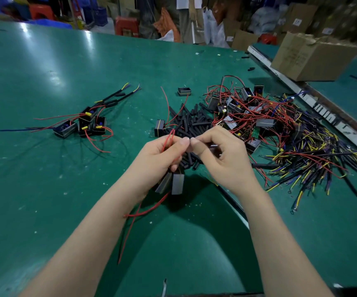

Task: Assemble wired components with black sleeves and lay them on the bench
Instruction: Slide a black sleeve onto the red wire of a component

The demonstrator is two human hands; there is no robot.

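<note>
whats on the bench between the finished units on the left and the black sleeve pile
Head view: mostly bare green bench between the finished units and the sleeve pile; only one boxed component with red leads sits at the pile's left edge.

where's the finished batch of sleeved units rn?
Head view, left side of the green bench: the finished sleeved units lie clustered, well left of the loose black sleeve pile and both hands.

We see a green tabletop [70, 67], black sleeves [191, 123], red wires [257, 108], yellow-tipped black leads [310, 161] and a brown carton [310, 58].
</note>
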